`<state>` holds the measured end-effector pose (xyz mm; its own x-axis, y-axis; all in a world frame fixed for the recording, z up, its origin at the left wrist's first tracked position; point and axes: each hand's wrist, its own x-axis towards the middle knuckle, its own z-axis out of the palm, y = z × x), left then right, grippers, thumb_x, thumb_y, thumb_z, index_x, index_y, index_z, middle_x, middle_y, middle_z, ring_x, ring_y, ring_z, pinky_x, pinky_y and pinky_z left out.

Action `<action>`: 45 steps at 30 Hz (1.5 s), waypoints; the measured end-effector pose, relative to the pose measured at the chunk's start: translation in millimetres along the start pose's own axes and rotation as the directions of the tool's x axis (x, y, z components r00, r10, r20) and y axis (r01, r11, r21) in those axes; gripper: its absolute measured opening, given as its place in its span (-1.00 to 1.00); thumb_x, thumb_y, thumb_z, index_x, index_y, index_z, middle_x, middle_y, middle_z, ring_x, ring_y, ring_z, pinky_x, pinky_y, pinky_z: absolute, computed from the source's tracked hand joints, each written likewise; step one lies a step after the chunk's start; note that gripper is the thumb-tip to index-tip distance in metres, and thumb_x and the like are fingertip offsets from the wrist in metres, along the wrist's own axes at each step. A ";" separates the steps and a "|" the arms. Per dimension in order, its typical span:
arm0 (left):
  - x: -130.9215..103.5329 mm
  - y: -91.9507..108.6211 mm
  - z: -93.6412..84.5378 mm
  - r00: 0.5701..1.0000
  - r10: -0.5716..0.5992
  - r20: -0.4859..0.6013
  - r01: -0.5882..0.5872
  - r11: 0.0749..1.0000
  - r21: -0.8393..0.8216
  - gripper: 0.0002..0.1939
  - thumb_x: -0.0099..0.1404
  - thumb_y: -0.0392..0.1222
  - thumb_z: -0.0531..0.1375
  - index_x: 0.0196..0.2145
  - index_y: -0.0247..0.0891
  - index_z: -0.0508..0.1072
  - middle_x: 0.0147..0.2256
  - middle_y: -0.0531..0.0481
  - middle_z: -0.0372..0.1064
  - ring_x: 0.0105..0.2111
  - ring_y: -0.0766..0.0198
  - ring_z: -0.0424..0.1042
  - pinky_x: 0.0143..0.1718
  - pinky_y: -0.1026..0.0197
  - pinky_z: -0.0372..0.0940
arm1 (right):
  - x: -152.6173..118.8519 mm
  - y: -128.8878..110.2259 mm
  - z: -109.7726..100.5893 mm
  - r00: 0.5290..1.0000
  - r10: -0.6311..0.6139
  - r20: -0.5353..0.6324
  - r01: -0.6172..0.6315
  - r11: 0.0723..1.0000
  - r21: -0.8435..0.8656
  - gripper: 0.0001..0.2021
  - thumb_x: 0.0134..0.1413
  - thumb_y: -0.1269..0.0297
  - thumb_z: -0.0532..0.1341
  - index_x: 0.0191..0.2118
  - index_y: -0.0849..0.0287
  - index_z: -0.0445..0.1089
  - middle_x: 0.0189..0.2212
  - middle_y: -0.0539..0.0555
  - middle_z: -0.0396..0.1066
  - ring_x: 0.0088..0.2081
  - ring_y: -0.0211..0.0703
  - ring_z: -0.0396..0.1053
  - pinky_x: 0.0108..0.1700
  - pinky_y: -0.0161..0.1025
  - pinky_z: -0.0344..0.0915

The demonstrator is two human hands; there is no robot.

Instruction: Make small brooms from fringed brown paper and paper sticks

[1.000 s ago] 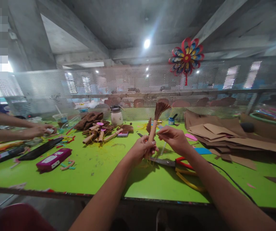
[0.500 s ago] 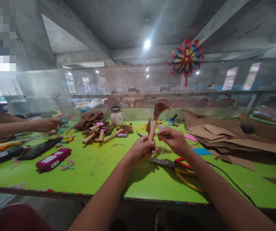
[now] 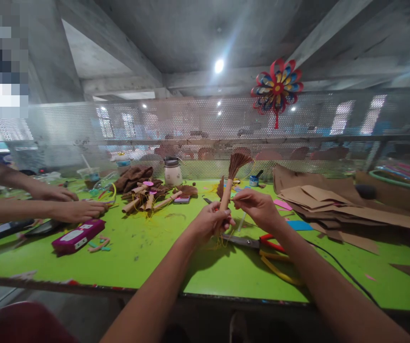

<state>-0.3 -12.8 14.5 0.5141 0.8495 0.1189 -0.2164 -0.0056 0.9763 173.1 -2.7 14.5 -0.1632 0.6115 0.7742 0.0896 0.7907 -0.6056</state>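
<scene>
In the head view, my left hand [image 3: 213,220] is closed round a rolled brown paper tube [image 3: 226,194] held upright, with a pleated paper fan [image 3: 239,163] spreading from its top. A smaller pleated piece [image 3: 220,187] stands beside the tube. My right hand [image 3: 256,205] is closed in a pinch just right of the tube; what the fingertips hold is too small to make out. Thin yellow thread [image 3: 222,241] hangs below my left hand. Under my hands lie scissors [image 3: 249,242] with red and yellow handles, blades pointing left.
Several similar paper tubes [image 3: 149,202] with yellow threads lie left of centre, near a white jar [image 3: 173,172]. Stacked brown paper [image 3: 336,206] covers the right side. A purple box [image 3: 78,237] sits front left, beside a co-worker's hands [image 3: 79,210]. A black cable [image 3: 340,268] crosses at right.
The co-worker's raised hand has come down to the table, and both of that person's hands now show near the purple box. My own hands have hardly moved.
</scene>
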 end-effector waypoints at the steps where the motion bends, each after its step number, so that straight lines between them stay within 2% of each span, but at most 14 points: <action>1: -0.1 0.0 0.4 1.000 0.003 -0.002 -0.003 1.000 0.004 -0.65 0.04 -0.17 0.28 -0.30 -0.33 0.22 -0.52 -0.01 0.37 -0.63 0.45 0.28 -0.60 0.38 0.08 | 0.0 -0.7 1.4 1.000 0.011 -0.014 -0.011 1.000 0.012 -0.89 -0.06 0.27 0.28 -0.37 0.17 0.43 -0.43 0.04 0.39 -0.41 -0.25 0.37 -0.32 -0.24 0.36; 7: 0.1 -0.4 1.0 1.000 0.019 -0.016 -0.018 1.000 0.011 -0.66 0.05 -0.18 0.27 -0.30 -0.33 0.21 -0.52 -0.01 0.37 -0.61 0.43 0.29 -0.57 0.36 0.10 | -1.7 -3.0 10.3 0.987 0.111 -0.119 -0.101 0.991 0.087 -0.82 -0.15 0.20 0.33 -0.41 0.19 0.43 -0.52 0.02 0.42 -0.50 -0.26 0.37 -0.37 -0.25 0.37; 14: 1.3 -0.6 0.5 0.999 0.034 -0.003 -0.034 0.999 -0.006 -0.65 0.08 -0.15 0.27 -0.25 -0.33 0.23 -0.50 -0.02 0.38 -0.59 0.42 0.31 -0.56 0.37 0.11 | -4.3 1.8 17.6 0.949 0.226 -0.221 -0.195 0.968 0.156 -0.79 -0.18 0.17 0.34 -0.43 0.21 0.45 -0.61 0.02 0.43 -0.55 -0.22 0.39 -0.43 -0.24 0.36; 20: 0.7 -0.3 0.4 0.999 0.045 0.001 -0.045 0.999 -0.013 -0.63 0.07 -0.14 0.28 -0.23 -0.34 0.24 -0.52 0.00 0.36 -0.60 0.42 0.30 -0.57 0.37 0.11 | -4.5 0.5 20.2 0.950 0.226 -0.217 -0.183 0.963 0.200 -0.79 -0.21 0.18 0.36 -0.44 0.20 0.45 -0.59 0.02 0.44 -0.53 -0.21 0.41 -0.42 -0.23 0.38; 29: 0.3 0.5 1.0 0.999 0.034 -0.017 -0.034 0.999 -0.002 -0.64 0.07 -0.16 0.27 -0.24 -0.33 0.21 -0.53 0.01 0.37 -0.62 0.44 0.29 -0.58 0.37 0.09 | -4.8 4.2 17.4 0.978 0.130 -0.163 -0.102 0.979 0.175 -0.82 -0.16 0.21 0.34 -0.42 0.19 0.44 -0.51 0.02 0.42 -0.47 -0.24 0.40 -0.34 -0.23 0.38; 39: 1.0 -1.8 -0.8 0.998 0.055 -0.019 -0.054 0.998 0.044 -0.62 0.07 -0.14 0.27 -0.23 -0.33 0.21 -0.52 0.01 0.37 -0.61 0.43 0.29 -0.56 0.35 0.12 | -3.5 -1.1 16.8 0.977 0.143 -0.157 -0.115 0.978 0.175 -0.79 -0.20 0.18 0.36 -0.44 0.18 0.43 -0.52 0.02 0.41 -0.47 -0.23 0.39 -0.35 -0.22 0.38; 45: 1.5 -3.7 4.0 0.986 0.141 -0.087 -0.129 0.984 0.126 -0.62 0.06 -0.10 0.27 -0.27 -0.30 0.19 -0.53 0.02 0.37 -0.60 0.40 0.31 -0.52 0.32 0.17 | -3.4 -4.6 15.2 0.973 0.179 -0.146 -0.144 0.964 0.223 -0.81 -0.20 0.21 0.36 -0.43 0.19 0.44 -0.51 0.02 0.43 -0.47 -0.23 0.39 -0.33 -0.21 0.37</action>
<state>4.6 -13.6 11.8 0.4043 0.8829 0.2388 -0.1745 -0.1818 0.9677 158.3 -8.9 11.8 0.0006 0.7408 0.6717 -0.1088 0.6678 -0.7364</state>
